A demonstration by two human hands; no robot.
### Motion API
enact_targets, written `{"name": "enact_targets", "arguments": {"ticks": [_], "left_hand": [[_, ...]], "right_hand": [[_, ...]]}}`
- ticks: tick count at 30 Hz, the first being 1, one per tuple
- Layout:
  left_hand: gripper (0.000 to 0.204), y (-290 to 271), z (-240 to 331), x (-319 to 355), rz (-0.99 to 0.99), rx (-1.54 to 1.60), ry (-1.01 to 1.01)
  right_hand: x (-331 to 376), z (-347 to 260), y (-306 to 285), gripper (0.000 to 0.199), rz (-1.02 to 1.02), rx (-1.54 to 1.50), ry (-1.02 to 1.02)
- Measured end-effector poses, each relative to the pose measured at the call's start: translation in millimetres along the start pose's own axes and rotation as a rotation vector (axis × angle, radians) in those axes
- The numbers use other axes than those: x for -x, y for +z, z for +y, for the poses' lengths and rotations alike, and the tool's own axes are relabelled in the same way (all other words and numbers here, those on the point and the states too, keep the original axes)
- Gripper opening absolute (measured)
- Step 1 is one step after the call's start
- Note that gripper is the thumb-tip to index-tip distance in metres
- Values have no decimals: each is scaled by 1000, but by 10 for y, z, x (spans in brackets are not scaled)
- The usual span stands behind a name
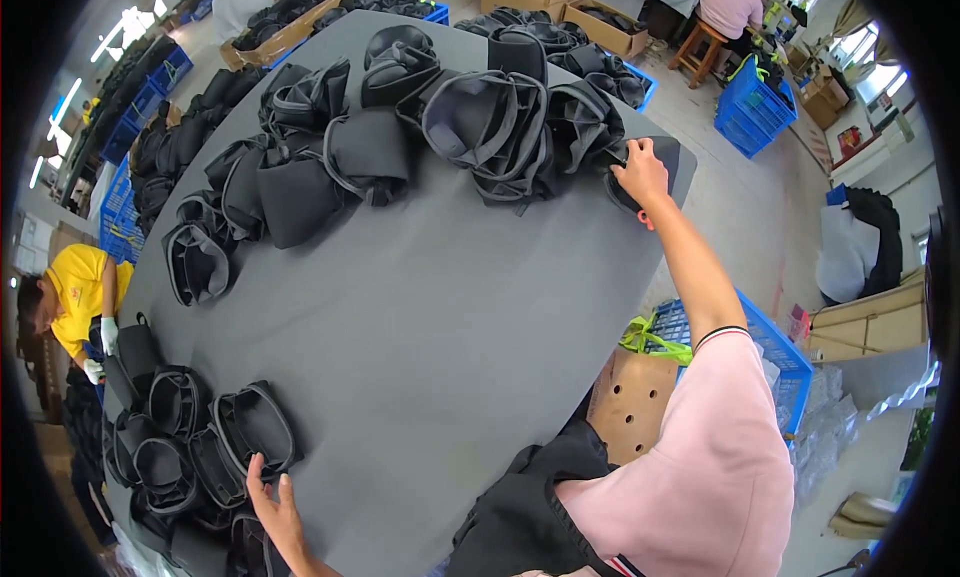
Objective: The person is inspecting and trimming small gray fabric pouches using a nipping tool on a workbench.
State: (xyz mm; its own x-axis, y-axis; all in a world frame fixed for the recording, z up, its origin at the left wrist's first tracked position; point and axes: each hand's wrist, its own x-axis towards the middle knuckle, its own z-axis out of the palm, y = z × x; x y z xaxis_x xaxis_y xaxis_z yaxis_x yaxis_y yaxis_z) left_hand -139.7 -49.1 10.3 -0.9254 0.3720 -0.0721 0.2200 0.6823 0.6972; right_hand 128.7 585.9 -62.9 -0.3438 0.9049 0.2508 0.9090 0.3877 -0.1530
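My right hand is at the far right corner of the grey table, fingers curled down over a dark fabric piece at the right end of the black padded pouches bunched along the table's far side. I judge the step to be taking hold of that piece; the next move seems to call for a sure pinch on its cloth.

My left hand, fingers spread and holding nothing I can see, is at the table's near left part, by an open-mouthed black pouch in a second cluster. Whether a fingertip touches its rim, I cannot tell.

My right fingertips' contact is hidden, so I cannot say if they have closed; my hand also covers part of the piece's shape. The second cluster's nearest pouches are cut off by the lower edge.
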Motion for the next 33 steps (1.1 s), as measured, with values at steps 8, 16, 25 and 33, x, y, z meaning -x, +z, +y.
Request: {"name": "enact_targets", "arguments": {"ticks": [8, 16, 25, 33], "left_hand": [[45, 174, 34, 147, -178, 240, -18], [22, 986, 932, 314, -321, 354, 331], [46, 1666, 928, 775, -486, 89, 327], [45, 1852, 588, 729, -281, -56, 130]], "right_hand": [[441, -28, -472, 29, -80, 101, -230], [1441, -658, -477, 29, -754, -1269, 304], [3074, -1928, 178, 14, -1270, -1615, 770], [2936, -1532, 222, 28, -1225, -1479, 474]]}}
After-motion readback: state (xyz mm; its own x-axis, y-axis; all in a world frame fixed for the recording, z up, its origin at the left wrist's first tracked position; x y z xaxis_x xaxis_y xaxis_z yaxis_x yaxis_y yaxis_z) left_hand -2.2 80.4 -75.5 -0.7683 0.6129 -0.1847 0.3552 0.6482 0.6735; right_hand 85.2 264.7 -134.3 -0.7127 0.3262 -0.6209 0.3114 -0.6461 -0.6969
